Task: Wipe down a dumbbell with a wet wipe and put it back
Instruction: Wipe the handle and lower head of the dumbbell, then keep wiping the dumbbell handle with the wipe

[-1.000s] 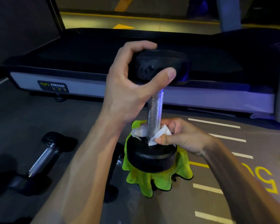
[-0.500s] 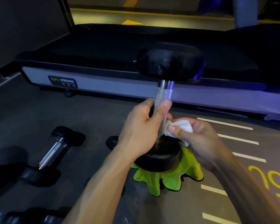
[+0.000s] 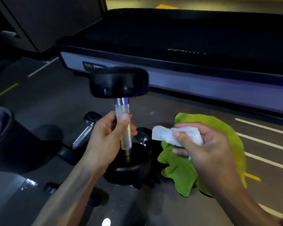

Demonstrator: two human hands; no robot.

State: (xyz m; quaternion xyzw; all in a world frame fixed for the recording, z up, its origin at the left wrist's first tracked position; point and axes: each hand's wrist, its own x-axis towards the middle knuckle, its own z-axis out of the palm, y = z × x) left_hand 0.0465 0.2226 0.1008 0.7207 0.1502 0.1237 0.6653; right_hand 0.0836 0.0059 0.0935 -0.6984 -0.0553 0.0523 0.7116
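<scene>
Presently: dumbbell (image 3: 121, 111), upright above floor beside green cloth (image 3: 219, 144); heavy, rigid, best gripped at knurled bar, where left hand (image 3: 104, 141) clasped it; right hand (image 3: 207, 152) pinched wipe (image 3: 170, 136), clear of it

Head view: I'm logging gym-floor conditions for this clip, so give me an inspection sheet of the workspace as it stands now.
Surface: dark gym floor with white and yellow painted lines.
Job's things: dumbbell upright, off the green cloth; wet wipe crumpled, clear of the dumbbell.
Clutter: another dumbbell lying on the floor behind the left hand; a dark bag at the left edge.
Grippers: left hand grips the dumbbell's metal handle; right hand pinches the wipe.
Cables: nothing seen.
Surroundings: treadmill close behind; dim lighting.
</scene>
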